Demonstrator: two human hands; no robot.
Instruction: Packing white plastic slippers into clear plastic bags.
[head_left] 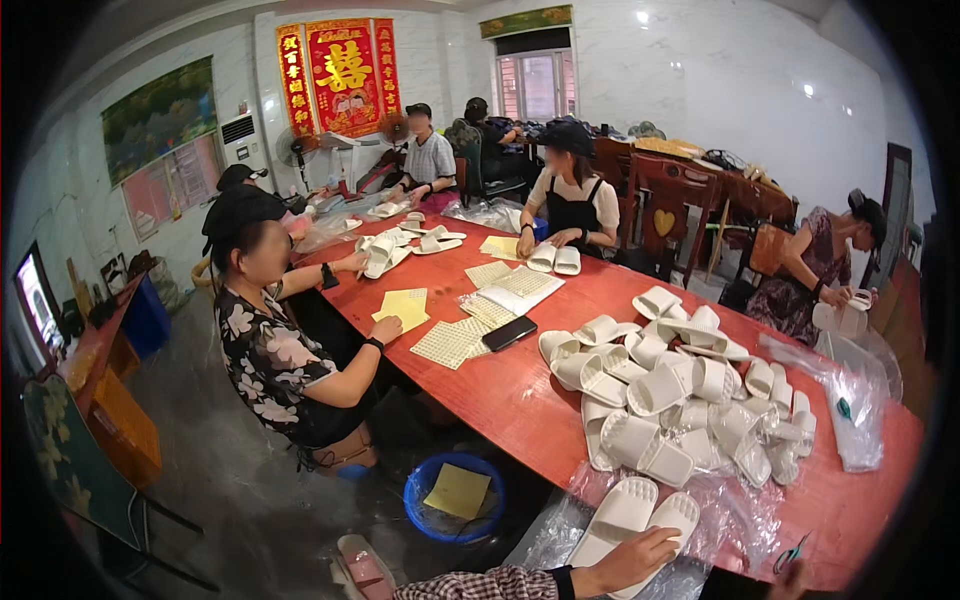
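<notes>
Close in front of me, a pair of white slide slippers [612, 520] lies side by side over clear plastic at the table's near edge. My left hand [632, 562], coming from a checkered sleeve with a dark cuff, grips the right slipper of the pair [676, 514]. Its fingers bend over the upper. At the lower edge, only a dim, blurred bit of my right hand [790, 582] shows; its fingers cannot be made out. Small scissors [790, 553] with green handles lie just beyond it. A big heap of loose white slippers [660, 385] stands past the pair.
Clear plastic bags [845, 400] lie at the red table's [400, 330] right, with sticker sheets [445, 343] and a black phone [510, 334] mid-table. A blue bin [415, 500] stands on the floor. Several people sit around, including one in a floral shirt [270, 360] at left.
</notes>
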